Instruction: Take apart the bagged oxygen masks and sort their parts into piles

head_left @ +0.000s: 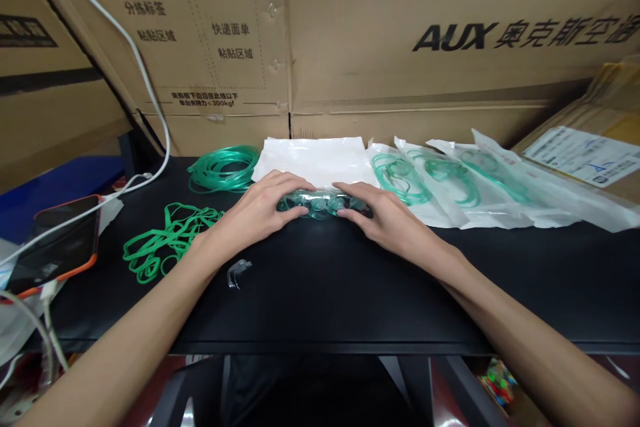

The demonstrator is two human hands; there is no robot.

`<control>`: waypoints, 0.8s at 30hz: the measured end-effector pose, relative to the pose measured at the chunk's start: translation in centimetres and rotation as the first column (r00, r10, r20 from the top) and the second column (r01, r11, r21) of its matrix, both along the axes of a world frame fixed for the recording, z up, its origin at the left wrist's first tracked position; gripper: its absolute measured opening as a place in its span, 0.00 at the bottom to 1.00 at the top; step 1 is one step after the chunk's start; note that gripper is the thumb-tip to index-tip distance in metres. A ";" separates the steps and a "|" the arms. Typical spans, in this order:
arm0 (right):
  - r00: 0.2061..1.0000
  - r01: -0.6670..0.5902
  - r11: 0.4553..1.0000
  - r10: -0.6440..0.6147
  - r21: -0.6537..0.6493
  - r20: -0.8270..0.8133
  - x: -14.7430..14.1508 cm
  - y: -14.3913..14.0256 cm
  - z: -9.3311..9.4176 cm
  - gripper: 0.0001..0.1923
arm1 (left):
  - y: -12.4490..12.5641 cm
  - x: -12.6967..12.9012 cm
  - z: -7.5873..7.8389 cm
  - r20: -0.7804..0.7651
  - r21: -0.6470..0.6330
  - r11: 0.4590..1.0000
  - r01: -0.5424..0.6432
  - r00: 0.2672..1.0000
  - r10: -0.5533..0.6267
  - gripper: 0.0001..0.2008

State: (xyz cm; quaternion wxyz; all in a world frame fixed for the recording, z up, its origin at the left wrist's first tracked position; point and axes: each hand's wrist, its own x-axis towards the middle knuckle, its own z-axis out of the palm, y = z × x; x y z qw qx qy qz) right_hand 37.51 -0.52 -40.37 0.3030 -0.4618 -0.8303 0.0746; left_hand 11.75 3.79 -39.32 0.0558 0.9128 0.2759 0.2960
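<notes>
At bench (310, 307) centre, left hand (255, 213) and right hand (385, 220) pressed clear-green mask stack (323, 203), fingers curled on ends. Sealed pouches (450, 187) lay right; loose tubing coil (225, 169), green straps (165, 240) left, still unpacked.

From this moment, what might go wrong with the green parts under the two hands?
1. The left hand and right hand press a row of clear green parts together; uneven pressure may scatter them.
2. The small clear piece lies loose near the left wrist; the forearm may knock it away.
3. The loose green bands lie close by and may snag the left arm.
</notes>
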 end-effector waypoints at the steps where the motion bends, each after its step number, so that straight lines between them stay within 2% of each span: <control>1: 1.000 -0.012 1.000 0.012 -0.005 0.009 -0.1 0.0 -0.1 0.24 | 0.0 0.0 0.0 -0.001 -0.005 1.000 -0.002 1.000 0.002 0.14; 7: 0.998 -0.057 0.998 0.057 -0.019 0.031 -0.6 0.2 -0.9 0.27 | 0.2 -0.1 -0.1 -0.005 -0.018 1.000 0.004 1.000 -0.004 0.14; 13: 0.998 -0.053 0.999 0.053 -0.010 -0.018 -1.1 0.1 -1.0 0.28 | 0.2 -0.2 -0.1 -0.006 -0.024 1.000 -0.007 1.000 0.007 0.15; 19: 0.996 -0.022 0.999 0.025 0.039 -0.082 -1.2 0.0 -0.3 0.16 | 0.2 -0.1 0.0 -0.010 -0.011 1.000 -0.003 1.000 0.003 0.14; 24: 0.997 0.012 0.996 -0.005 0.093 -0.078 -1.5 -0.4 -0.5 0.16 | 0.2 -0.1 -0.2 -0.010 -0.004 1.000 -0.001 1.000 0.001 0.14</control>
